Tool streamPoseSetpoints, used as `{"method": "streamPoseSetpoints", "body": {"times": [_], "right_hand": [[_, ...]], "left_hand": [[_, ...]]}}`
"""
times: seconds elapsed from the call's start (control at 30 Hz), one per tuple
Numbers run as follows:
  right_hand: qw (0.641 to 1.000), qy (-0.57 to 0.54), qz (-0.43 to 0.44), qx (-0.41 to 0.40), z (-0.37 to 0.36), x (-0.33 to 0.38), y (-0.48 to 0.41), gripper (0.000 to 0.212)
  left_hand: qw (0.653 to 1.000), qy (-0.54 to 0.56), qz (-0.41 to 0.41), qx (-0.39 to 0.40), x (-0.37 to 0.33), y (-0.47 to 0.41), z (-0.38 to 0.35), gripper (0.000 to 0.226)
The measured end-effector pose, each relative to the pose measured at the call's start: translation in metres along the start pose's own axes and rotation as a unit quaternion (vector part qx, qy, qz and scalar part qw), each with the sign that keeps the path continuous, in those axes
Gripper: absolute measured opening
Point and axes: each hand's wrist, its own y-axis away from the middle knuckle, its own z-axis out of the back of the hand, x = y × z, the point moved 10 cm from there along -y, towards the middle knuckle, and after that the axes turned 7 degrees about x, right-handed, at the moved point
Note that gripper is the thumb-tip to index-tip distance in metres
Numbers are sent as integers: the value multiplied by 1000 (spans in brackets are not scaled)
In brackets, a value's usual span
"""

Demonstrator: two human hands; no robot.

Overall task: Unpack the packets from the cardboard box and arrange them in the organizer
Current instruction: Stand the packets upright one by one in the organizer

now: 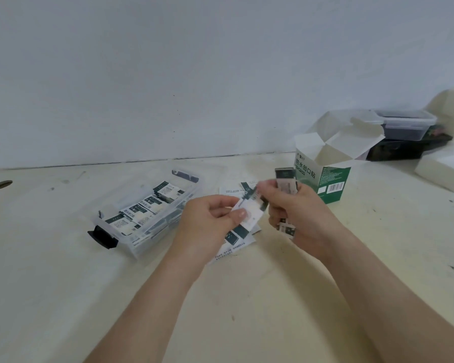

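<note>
A clear plastic organizer [194, 191] with black clips lies left of centre on the table and holds several green-and-white packets [142, 208]. The green-and-white cardboard box [333, 179] stands open at the right, its flaps up. My left hand [210, 218] pinches one packet [250, 217] between thumb and fingers. My right hand [296, 213] grips a stack of packets [286, 180] that sticks out above and below the fist. Its fingertips also touch the single packet's top. Both hands hover over a printed leaflet [231, 247] lying flat on the table.
A lidded clear container [404, 124] sits on dark items at the back right, near white blocks [440, 171]. A round hole [1, 184] is in the tabletop at far left. The wall runs along the table's back edge.
</note>
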Motion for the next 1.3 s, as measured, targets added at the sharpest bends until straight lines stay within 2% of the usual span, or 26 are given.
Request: {"method": "streamPoseSetpoints", "body": {"times": [0.07, 0.1, 0.17, 0.2, 0.27, 0.3, 0.37, 0.47, 0.5, 0.57, 0.63, 0.73, 0.83, 0.97, 1.03, 1.1, 1.2, 1.23, 1.3], "right_hand": [[988, -149, -34, -3, -9, -13, 0, 33], [983, -175, -50, 6, -18, -17, 0, 43], [989, -126, -71, 20, -31, -29, 1, 53], [993, -95, -74, 6, -33, -33, 1, 49], [992, -93, -77, -28, -31, -38, 0, 34], [989, -122, -80, -30, -30, -38, 1, 31], [980, -184, -76, -19, -28, -32, 0, 26], [983, -162, -82, -4, -24, -27, 0, 26], [987, -132, -90, 13, -28, -27, 1, 26], [990, -74, -110, 55, -38, -30, 5, 23], [987, -44, -131, 82, -46, -35, 7, 17], [983, -24, -141, 116, -57, -40, 10, 21], [980, -26, -133, 144, -63, -39, 11, 22], [970, -4, -146, 193, -67, -33, 16, 26], [975, -4, -142, 169, -63, -30, 17, 14], [982, 18, -134, 130, -57, -29, 15, 17], [988, 50, -103, 103, -49, -19, 12, 14], [990, 46, -96, 97, -44, -14, 11, 20], [994, 39, -79, 67, -28, -1, 9, 31]], "left_hand": [[997, 76, -3, -28, 2, 1, 3, 19], [993, 110, -9, -30, 0, 2, 1, 22], [992, 122, -36, -20, -6, 5, -8, 30], [994, 93, -60, -10, -10, 7, -15, 34], [990, -64, -122, -14, -20, 9, -24, 33], [974, -167, -148, -34, -26, 12, -24, 32], [936, -291, -188, -61, -36, 16, -24, 51], [900, -374, -217, 54, -35, 22, -47, 96], [881, -408, -223, 90, -32, 26, -55, 105], [855, -453, -226, 111, -28, 27, -60, 113], [853, -462, -218, 106, -24, 24, -55, 111], [846, -468, -237, 96, -25, 25, -50, 98], [844, -465, -262, 46, -34, 26, -41, 82], [853, -453, -260, 10, -39, 28, -33, 74], [846, -459, -273, 0, -43, 31, -36, 73], [845, -454, -283, 22, -44, 32, -43, 79], [903, -356, -224, 86, -36, 24, -39, 101], [918, -335, -195, 85, -32, 20, -32, 101], [916, -367, -150, 64, -23, 14, -18, 81]]}}
